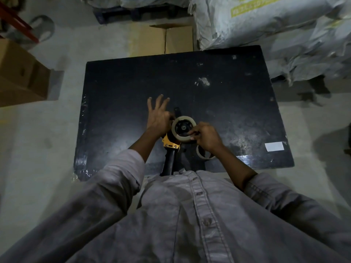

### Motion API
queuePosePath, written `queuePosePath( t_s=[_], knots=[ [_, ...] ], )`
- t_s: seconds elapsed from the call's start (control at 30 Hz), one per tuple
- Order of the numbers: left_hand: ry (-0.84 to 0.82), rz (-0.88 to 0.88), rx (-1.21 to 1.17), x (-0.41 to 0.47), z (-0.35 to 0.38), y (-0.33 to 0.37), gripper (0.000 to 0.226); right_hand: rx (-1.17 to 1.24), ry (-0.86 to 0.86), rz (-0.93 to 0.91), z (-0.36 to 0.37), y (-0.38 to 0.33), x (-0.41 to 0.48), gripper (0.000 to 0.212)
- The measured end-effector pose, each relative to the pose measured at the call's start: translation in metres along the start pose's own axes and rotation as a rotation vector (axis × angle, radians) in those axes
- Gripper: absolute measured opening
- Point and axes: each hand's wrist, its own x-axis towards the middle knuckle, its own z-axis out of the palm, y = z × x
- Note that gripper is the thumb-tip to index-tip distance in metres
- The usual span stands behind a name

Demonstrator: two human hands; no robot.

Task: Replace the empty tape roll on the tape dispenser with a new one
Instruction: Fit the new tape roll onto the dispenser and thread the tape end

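Observation:
A yellow and black tape dispenser [170,147] sits over the near middle of the black table [228,103], its black handle pointing toward me. A full tape roll [178,135] rests around the dispenser's black hub. My right hand [206,136] grips the roll's right edge, thumb and fingers pinched on it. My left hand [159,115] touches the roll's left side with thumb and forefinger, while its other fingers spread upward. An empty cardboard tape core [204,155] lies on the table just below my right wrist, partly hidden by it.
A white label [274,146] is stuck near the table's right front corner. Cardboard boxes [20,73] stand on the floor to the left and behind the table [163,40]. Large grey sacks [275,25] pile up at the back right.

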Motion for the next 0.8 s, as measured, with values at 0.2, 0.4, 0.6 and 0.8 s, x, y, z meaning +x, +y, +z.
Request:
queuePosePath(
  t_s=[0.2,0.4,0.6,0.8],
  knots=[
    [0.083,-0.185,-0.155,-0.041,0.03,0.014,0.032,-0.104,0.007,0.009,-0.013,0.003,0.005,0.035],
    [0.09,-0.302,-0.262,-0.067,0.048,0.017,0.034,-0.146,0.062,0.03,-0.015,-0.005,0.007,0.038],
    [0.054,-0.378,-0.39,-0.063,0.043,0.005,0.027,-0.213,0.078,-0.048,-0.001,-0.017,-0.001,0.031],
    [0.235,-0.471,-0.564,-0.084,0.052,-0.011,0.02,-0.244,-0.013,-0.224,0.019,-0.038,-0.01,0.03]
  ],
)
